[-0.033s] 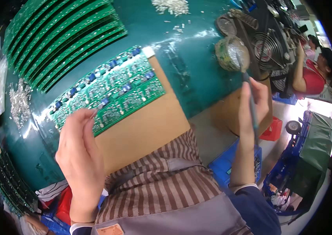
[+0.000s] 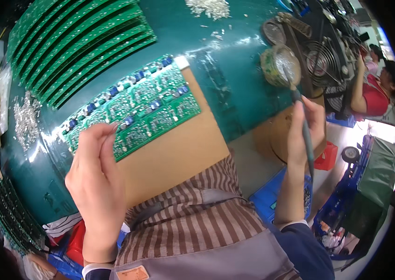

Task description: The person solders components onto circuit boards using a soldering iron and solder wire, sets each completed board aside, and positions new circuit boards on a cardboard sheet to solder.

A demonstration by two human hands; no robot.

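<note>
My left hand (image 2: 96, 170) is closed in a pinch at the near left edge of a green circuit board (image 2: 165, 123). A tiny silvery part (image 2: 115, 128) shows at its fingertips, too small to tell its kind. The board carries rows of blue and white components and lies slanted on a brown sheet (image 2: 169, 163). On the right, my right hand (image 2: 307, 130) grips a dark-handled soldering iron (image 2: 307, 140) like a pen. The iron's thin tip reaches into the shiny, silvery top of a round pot (image 2: 267, 67).
A row of green boards (image 2: 85, 51) stands at the far left. Small silvery parts are heaped at the left (image 2: 26, 121) and far middle (image 2: 209, 7). Behind the pot are a soldering iron stand (image 2: 274, 31) and a round-grilled fan (image 2: 321, 58). A person in red (image 2: 377, 95) works farther right.
The whole view has shifted slightly, mostly to the right. My left fingertips are a little farther up over the board's edge. The iron's tip stays at the pot.
</note>
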